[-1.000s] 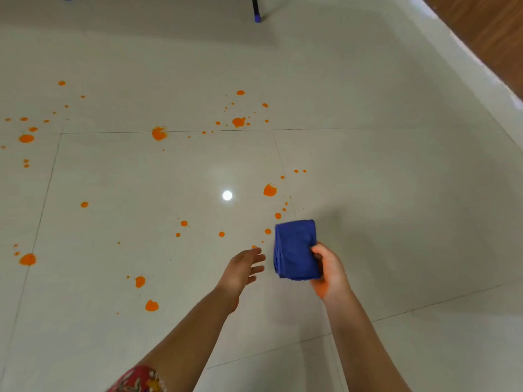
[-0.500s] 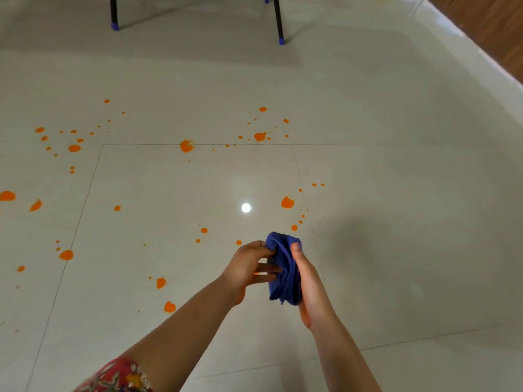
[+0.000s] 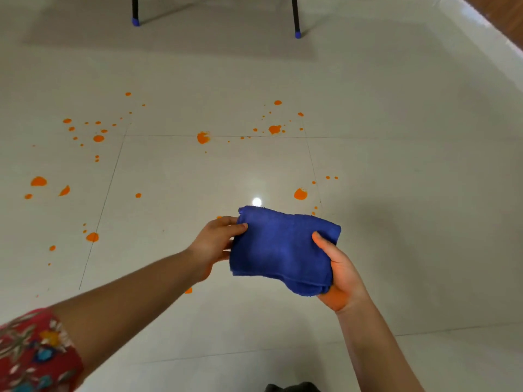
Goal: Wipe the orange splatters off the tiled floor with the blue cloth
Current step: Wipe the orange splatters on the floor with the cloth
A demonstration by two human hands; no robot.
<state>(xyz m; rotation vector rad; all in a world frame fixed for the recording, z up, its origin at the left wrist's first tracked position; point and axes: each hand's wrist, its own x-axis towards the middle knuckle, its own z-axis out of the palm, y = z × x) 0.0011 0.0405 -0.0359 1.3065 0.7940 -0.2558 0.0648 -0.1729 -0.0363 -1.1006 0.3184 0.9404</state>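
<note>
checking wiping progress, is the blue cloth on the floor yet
No, the left hand and right hand hold the blue cloth up off the tiled floor.

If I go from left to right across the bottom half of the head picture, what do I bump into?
First the red flowery sleeve → left hand → blue cloth → right hand.
</note>
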